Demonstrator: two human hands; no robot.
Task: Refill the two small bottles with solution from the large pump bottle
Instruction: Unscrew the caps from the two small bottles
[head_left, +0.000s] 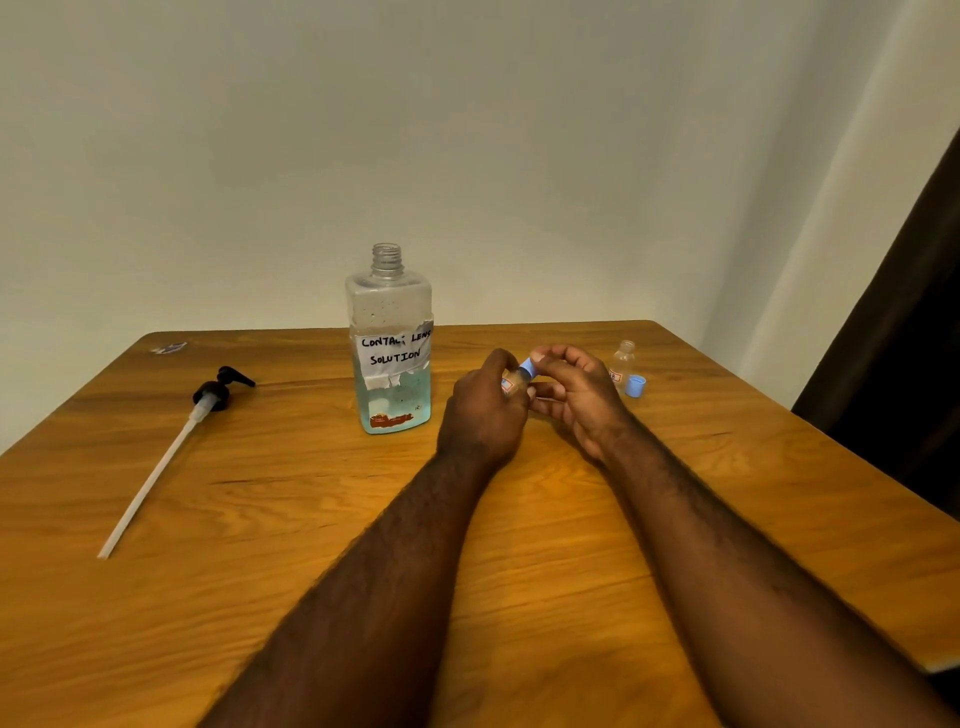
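Observation:
The large clear bottle stands open-necked at the table's middle, about half full of blue liquid, with a taped label reading "contact lens solution". My left hand grips a small clear bottle, mostly hidden by the fingers. My right hand pinches the light blue cap on that bottle's top. A second small bottle stands uncapped to the right, its blue cap lying beside it.
The black pump head with its long white tube lies on the wooden table at the left. A small scrap sits near the back left corner. A dark curtain hangs at the right.

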